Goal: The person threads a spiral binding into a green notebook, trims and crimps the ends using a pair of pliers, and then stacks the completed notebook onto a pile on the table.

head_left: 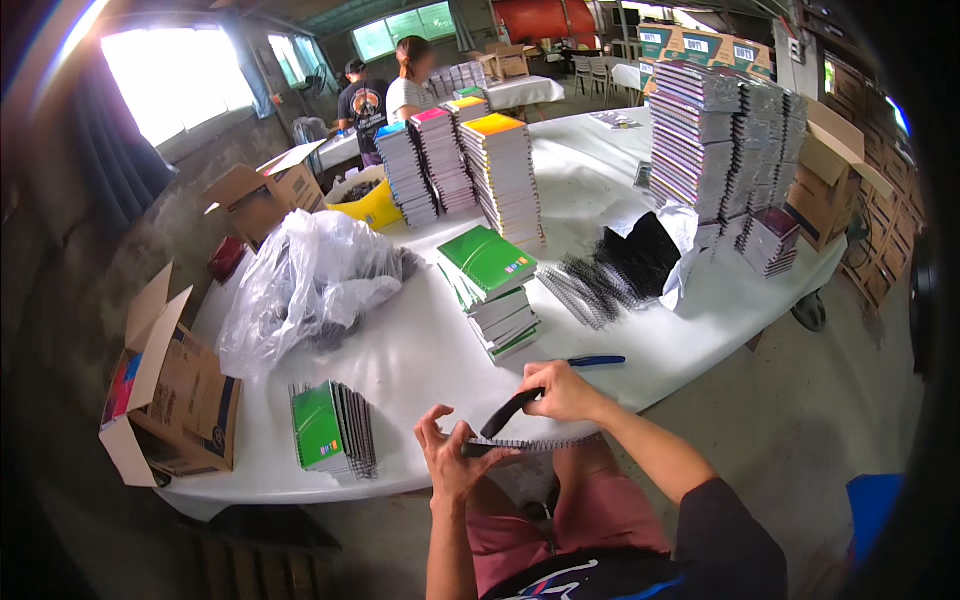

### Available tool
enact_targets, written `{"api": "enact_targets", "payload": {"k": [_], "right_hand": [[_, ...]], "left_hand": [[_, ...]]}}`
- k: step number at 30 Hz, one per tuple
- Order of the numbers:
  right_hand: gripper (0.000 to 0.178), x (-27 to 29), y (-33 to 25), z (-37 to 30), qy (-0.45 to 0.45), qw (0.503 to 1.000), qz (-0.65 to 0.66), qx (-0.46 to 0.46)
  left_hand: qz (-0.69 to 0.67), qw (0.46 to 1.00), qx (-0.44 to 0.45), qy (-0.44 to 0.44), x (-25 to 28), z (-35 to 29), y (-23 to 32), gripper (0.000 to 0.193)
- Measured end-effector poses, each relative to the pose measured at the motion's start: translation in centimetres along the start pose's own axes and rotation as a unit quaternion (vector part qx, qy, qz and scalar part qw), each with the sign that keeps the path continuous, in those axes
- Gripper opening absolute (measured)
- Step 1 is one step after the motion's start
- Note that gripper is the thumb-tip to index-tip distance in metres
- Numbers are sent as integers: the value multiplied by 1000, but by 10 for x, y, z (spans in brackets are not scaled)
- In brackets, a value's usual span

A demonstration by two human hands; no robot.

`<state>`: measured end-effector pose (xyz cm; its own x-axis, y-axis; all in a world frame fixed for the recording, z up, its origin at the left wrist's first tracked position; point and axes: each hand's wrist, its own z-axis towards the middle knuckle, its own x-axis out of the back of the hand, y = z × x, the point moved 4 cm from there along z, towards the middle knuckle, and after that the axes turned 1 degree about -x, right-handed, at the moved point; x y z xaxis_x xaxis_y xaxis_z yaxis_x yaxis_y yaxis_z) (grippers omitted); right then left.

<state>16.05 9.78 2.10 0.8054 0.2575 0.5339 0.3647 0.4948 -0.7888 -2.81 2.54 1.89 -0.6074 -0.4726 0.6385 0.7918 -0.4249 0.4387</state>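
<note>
Close to my body, at the table's near edge, my left hand (450, 462) grips the end of a thin spiral-bound notebook seen edge-on. Its dark wire coil (555, 443) runs to the right. My right hand (560, 392) is closed around a black curved tool (508, 414), whose lower tip meets the coil near my left fingers; its exact kind cannot be made out. Just beyond my right hand lies a blue slim-handled object (597, 360). A pile of green-covered notebooks (488, 262) stands ahead, loosely stacked. Left of my hands is a smaller stack of coil-bound green notebooks (318, 425).
Loose black coils (600, 280) lie right of the green pile. Tall notebook stacks (505, 180) stand behind, with wrapped stacks (690, 150) at right. A plastic bag (305, 290) and open cardboard box (190, 400) are at left. Two people (365, 105) are in the background.
</note>
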Motion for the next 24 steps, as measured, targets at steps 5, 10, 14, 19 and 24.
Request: {"api": "enact_targets", "payload": {"k": [5, 10, 14, 19, 24], "right_hand": [[23, -21, -28, 3, -53, 988, 109, 99], [22, -20, -34, 5, -77, 949, 296, 72], [24, -9, -14, 18, 21, 996, -88, -13], [21, -29, -41, 15, -38, 992, 74, 100], [21, -37, -53, 22, -63, 973, 202, 93]], "left_hand": [[-44, 996, 5, 72, -1, -6, -13, 64], [-121, 985, 17, 120, -5, -5, -24, 73], [-160, 979, 50, 111, -17, -5, -31, 78], [-305, 941, 107, 105, -23, -15, -41, 86], [-297, 942, 80, 134, -21, -13, -43, 97]]}}
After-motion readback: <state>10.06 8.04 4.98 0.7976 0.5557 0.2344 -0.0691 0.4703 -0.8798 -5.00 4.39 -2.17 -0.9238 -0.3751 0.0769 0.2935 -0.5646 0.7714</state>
